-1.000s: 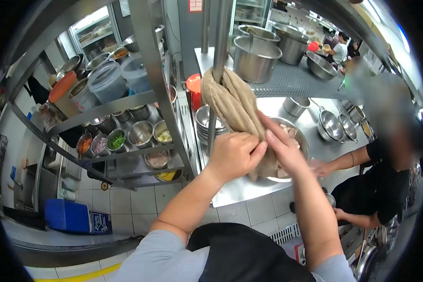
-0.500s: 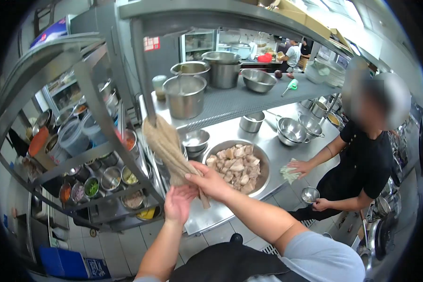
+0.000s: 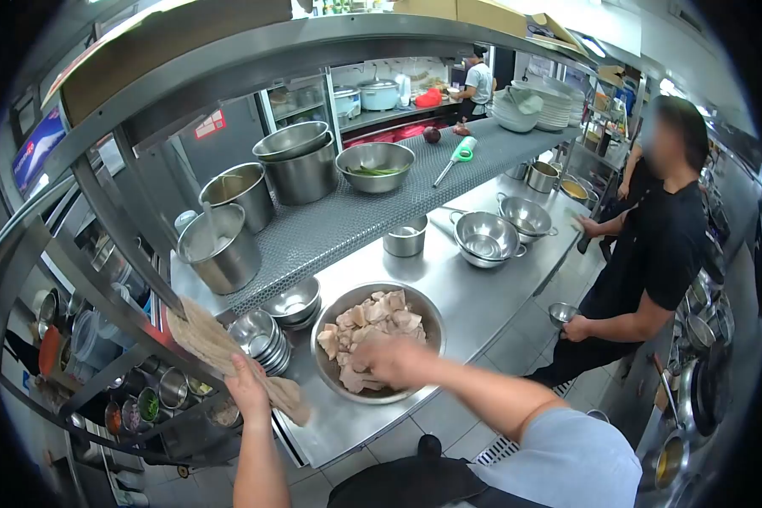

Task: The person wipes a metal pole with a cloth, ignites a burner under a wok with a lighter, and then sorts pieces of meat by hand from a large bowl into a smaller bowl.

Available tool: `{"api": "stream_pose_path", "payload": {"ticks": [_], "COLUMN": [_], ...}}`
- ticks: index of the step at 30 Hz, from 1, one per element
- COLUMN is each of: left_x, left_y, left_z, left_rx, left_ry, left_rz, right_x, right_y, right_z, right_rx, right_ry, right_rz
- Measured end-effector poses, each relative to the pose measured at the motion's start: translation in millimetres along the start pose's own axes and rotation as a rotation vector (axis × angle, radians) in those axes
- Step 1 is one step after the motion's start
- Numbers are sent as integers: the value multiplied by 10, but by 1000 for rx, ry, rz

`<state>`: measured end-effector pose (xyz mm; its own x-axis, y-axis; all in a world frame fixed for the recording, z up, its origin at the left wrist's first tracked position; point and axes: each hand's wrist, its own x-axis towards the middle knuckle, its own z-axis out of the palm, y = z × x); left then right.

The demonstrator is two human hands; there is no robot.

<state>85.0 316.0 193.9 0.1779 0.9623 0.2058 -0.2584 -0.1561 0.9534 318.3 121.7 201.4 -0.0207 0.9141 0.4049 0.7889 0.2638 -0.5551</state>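
Observation:
A beige towel (image 3: 199, 334) hangs from the rack post at the lower left, and my left hand (image 3: 247, 391) is closed round its lower part. Pale chunks of meat (image 3: 372, 326) fill a wide steel bowl (image 3: 438, 317) on the steel counter. Over the front of the meat is my right hand (image 3: 394, 361), smeared by motion. Its fingertips are at the chunks, but whether they hold any cannot be made out.
Stacked small steel bowls (image 3: 258, 334) stand left of the meat. Steel colanders (image 3: 487, 237) and a pot (image 3: 405, 237) sit behind it. Above runs a shelf (image 3: 313, 254) with pots and a green-handled tool (image 3: 461, 152). At right a person (image 3: 652, 245) holds a small bowl (image 3: 563, 315).
My right hand has left the towel and moved right, over the meat. My left hand now grips the towel. The view has shifted, and the person at right has turned away.

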Motion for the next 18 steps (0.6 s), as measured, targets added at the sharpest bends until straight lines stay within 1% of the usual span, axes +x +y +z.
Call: {"api": "stream_pose_path", "payload": {"ticks": [1, 2, 3, 4, 5, 6, 7, 8, 10, 11, 13, 15, 17, 18], "left_x": [11, 36, 73, 109, 138, 157, 165, 156, 76, -5, -88, -153, -251, -311], "left_y": [-21, -47, -68, -87, -115, -146, -200, -268, -268, -242, -279, -428, -535, -566], "left_z": [33, 46, 64, 87, 94, 99, 92, 69, 100, 157, 152, 66, 41, 61], "left_rx": [0, 110, 220, 219, 289, 359, 361, 341, 322, 329, 337, 293, 297, 302], "left_ry": [8, -3, -16, -15, 15, 45, 48, 64, 89, 115, 151, 119, 143, 155], "left_rz": [-1, 56, 117, 121, 89, 57, 64, 69, 80, 90, 106, 38, 58, 76], "right_x": [23, 64, 138, 283, 378, 493, 602, 692, 847, 894, 999, 1132, 1179, 1174], "right_y": [101, 347, 604, 539, 842, 1119, 1344, 1525, 1722, 1762, 1750, 1813, 1743, 1764], "right_z": [-431, -823, -1224, -1658, -2000, -2295, -2531, -2713, -2953, -3001, -3061, -3116, -3165, -3188], "right_rx": [-34, -190, -214, -291, -434, -579, -721, -716, -845, -843, -1029, -1024, -1124, -1126], "right_ry": [55, 192, 358, 452, 481, 476, 471, 475, 322, 325, -4, -35, -166, -165], "right_rz": [337, 316, 282, 346, 408, 390, 371, 366, 239, 228, 389, 370, 313, 312]}}
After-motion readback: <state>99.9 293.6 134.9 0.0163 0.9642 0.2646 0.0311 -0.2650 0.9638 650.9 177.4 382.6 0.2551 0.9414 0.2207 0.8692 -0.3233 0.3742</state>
